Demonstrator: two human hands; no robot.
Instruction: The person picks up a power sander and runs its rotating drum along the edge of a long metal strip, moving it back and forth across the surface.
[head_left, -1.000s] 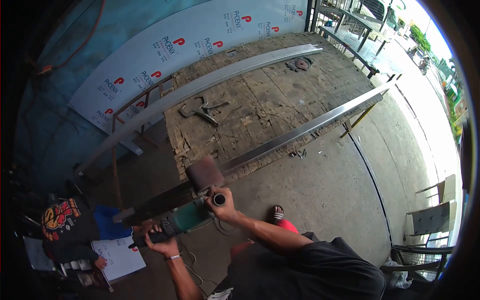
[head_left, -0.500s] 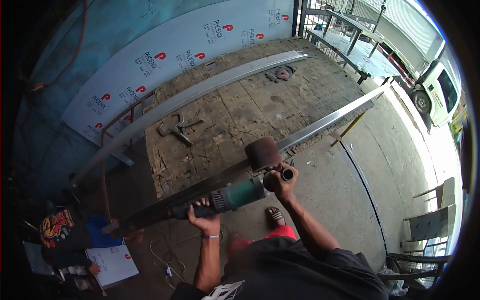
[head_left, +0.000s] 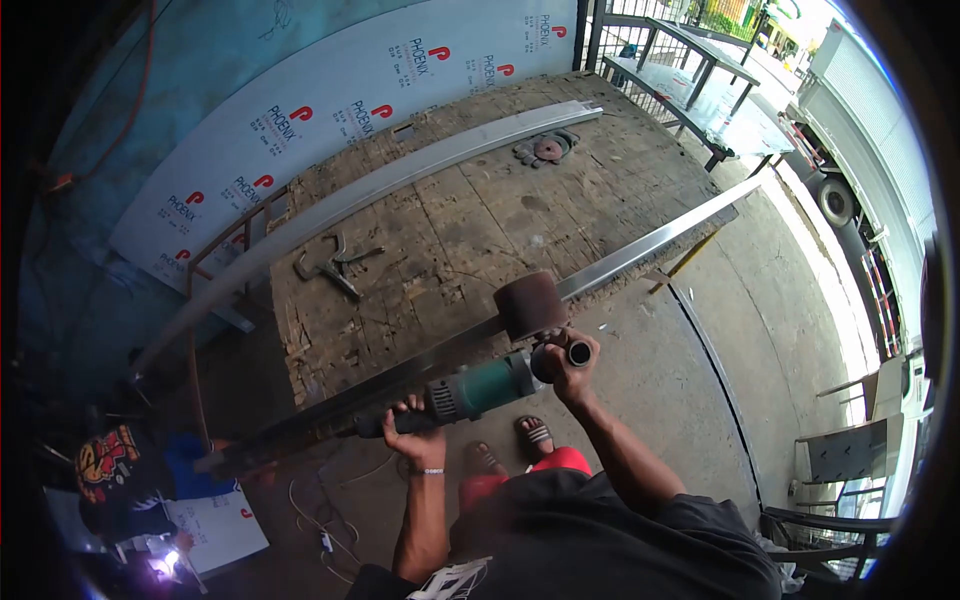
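A green and black power tool (head_left: pixel 484 386) with a brown sanding drum (head_left: pixel 530 305) is held in both hands. My left hand (head_left: pixel 411 435) wraps round its black rear handle. Up at the head, my right hand (head_left: pixel 571 366) is closed round the side handle, whose round open end faces me. The drum rests on or just over a long shiny metal bar (head_left: pixel 660 237) that runs along the near edge of the wooden table (head_left: pixel 440 230); whether they touch, I cannot tell.
A second metal bar (head_left: pixel 400 178), a locking clamp (head_left: pixel 338 268) and a sanding disc on a glove (head_left: pixel 547 150) lie on the table. A crouching person (head_left: pixel 120 475) is at the lower left beside a bright spark. Cables (head_left: pixel 325 540) lie on the floor.
The view has shifted slightly. A bright light now shows near the crouching person, and the truck outside has moved down the view. Both hands keep their hold on the tool.
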